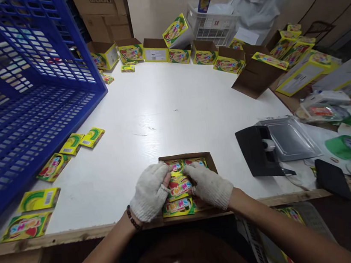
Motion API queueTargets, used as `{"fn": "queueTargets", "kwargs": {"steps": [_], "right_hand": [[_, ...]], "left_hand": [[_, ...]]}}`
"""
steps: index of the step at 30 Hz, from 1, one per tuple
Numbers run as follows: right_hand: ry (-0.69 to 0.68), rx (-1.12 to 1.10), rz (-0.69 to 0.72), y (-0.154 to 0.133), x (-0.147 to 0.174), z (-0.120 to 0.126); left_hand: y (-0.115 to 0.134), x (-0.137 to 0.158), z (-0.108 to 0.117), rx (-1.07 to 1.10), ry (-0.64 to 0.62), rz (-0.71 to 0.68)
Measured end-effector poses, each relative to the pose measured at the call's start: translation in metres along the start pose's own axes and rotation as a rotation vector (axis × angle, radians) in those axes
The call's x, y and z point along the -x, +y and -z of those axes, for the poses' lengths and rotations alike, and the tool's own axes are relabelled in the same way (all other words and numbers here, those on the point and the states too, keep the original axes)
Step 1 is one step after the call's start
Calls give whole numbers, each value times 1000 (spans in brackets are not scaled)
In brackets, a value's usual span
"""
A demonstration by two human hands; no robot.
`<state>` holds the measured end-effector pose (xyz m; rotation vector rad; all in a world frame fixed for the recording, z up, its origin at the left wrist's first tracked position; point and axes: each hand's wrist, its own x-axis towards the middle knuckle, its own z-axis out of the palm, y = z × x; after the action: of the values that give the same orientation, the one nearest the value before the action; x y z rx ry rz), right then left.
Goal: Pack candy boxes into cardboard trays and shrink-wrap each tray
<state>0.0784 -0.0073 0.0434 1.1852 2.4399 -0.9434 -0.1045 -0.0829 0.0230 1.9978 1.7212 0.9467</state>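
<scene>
At the table's front edge lies an open cardboard box (213, 164) filled with small yellow packs, printed with bright lettering and fruit. My left hand (151, 190), in a white knitted glove with bare fingertips, curls its fingers at the left side of a small yellow pack (179, 188) in the middle of the box. My right hand (208, 183), gloved alike, closes on the right side of the same pack. Other packs lie in the box behind and in front of it. Parts of the box and its right-hand packs are hidden under my right hand.
A blue plastic crate (91, 84) lies on its side at the left, with loose packs (54, 167) beside it. Open yellow display boxes (156, 55) line the back. To the right stand a black tape dispenser (257, 151), a clear plastic tray (288, 138) and green tape (347, 146).
</scene>
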Motion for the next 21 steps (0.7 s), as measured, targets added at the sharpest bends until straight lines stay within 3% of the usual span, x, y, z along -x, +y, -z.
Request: {"fn": "queueTargets", "kwargs": {"steps": [4, 7, 11, 15, 18, 21], "right_hand": [[51, -173, -13, -3, 9, -23], [5, -344, -70, 0, 23, -28], [51, -543, -124, 21, 34, -1], [333, -566, -122, 30, 6, 23], [450, -469, -5, 19, -30, 11], [482, -205, 138, 3, -51, -15]], "left_hand": [[-2, -13, -4, -217, -281, -155], [-7, -14, 1, -225, -402, -159], [-5, 0, 5, -311, -362, -209], [5, 18, -2, -447, -300, -204], [11, 28, -9, -435, -273, -171], [14, 37, -11, -354, -233, -168]]}}
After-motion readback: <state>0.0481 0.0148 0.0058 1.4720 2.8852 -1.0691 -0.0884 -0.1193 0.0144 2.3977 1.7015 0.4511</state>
